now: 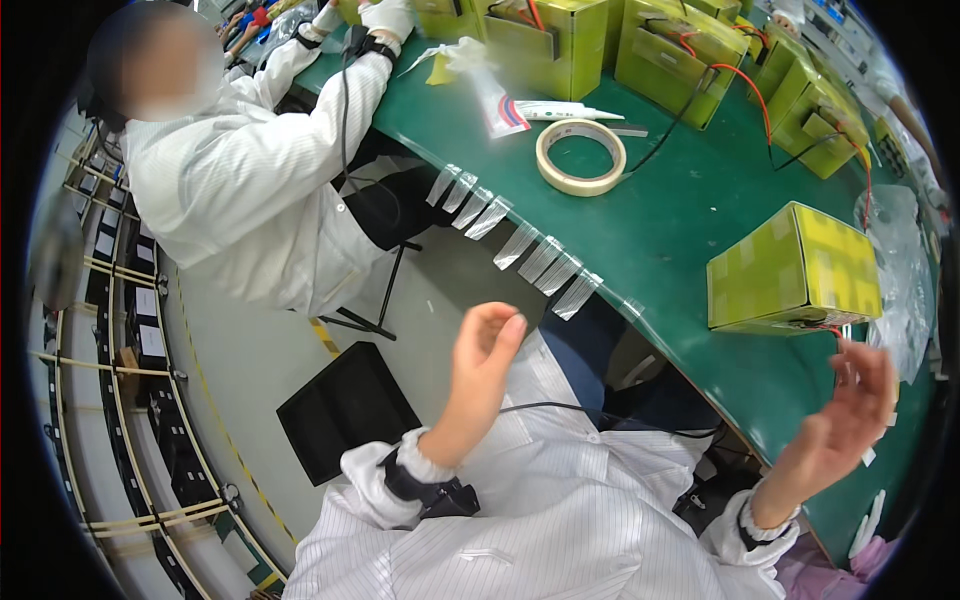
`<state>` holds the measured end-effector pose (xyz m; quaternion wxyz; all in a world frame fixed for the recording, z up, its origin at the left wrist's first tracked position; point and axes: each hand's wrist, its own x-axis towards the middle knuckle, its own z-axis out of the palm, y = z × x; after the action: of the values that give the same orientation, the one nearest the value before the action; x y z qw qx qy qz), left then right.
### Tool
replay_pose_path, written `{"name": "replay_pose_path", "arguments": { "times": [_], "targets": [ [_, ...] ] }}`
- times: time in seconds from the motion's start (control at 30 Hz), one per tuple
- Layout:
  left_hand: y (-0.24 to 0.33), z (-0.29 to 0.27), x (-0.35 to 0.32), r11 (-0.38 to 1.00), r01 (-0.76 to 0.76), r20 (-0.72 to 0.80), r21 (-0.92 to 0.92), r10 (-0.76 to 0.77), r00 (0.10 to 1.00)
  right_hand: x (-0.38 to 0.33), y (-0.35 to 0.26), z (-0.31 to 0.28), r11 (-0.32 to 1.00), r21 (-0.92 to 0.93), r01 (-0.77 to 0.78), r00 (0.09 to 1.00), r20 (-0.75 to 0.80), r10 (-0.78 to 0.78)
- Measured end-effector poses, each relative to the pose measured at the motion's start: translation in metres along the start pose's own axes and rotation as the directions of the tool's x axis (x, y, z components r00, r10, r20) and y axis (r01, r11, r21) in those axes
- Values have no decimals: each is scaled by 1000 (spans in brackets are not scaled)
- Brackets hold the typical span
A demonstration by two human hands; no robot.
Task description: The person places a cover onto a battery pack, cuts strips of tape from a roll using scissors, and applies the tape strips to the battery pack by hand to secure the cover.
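My left hand (483, 360) hovers over my lap, apart from the table edge. Its fingers curl in toward the thumb, and whatever they may hold does not show. Beside the near face of a yellow-green wrapped battery pack (755, 275), my right hand (838, 425) is raised with its fingers apart, slightly blurred and seemingly holding nothing. A red wire comes from the pack's lower edge near those fingertips. Several clear tape strips (517, 244) hang in a row from the table edge, between my left hand and the co-worker.
On the green table (680, 210) lie a masking tape roll (545, 165), a white tube (565, 110) and a clear plastic bag (900, 270). More wrapped packs (680, 55) with wires stand behind. A co-worker (250, 190) sits at left, near a black bin (345, 410) and racks (130, 370).
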<state>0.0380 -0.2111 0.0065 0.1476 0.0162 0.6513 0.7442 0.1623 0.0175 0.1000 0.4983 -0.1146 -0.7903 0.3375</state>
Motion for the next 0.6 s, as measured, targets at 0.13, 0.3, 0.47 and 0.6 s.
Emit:
{"name": "replay_pose_path", "arguments": {
  "times": [0.13,0.3,0.47,0.6],
  "targets": [
    [-8,20,16,908,405,85,-106,-397,914,-20,-12,13,977,120,-178,962,231,147],
    [-4,38,21,724,-471,109,504,487,866,-22,-17,6,982,75,-176,956,249,152],
    [56,43,-30,128,-971,614,201,756,227,-8,-22,-17,997,14,-78,959,276,71],
    [91,86,9,946,-321,588,-43,284,757,28,-37,-26,940,57,-337,914,260,312]
  ]
}}
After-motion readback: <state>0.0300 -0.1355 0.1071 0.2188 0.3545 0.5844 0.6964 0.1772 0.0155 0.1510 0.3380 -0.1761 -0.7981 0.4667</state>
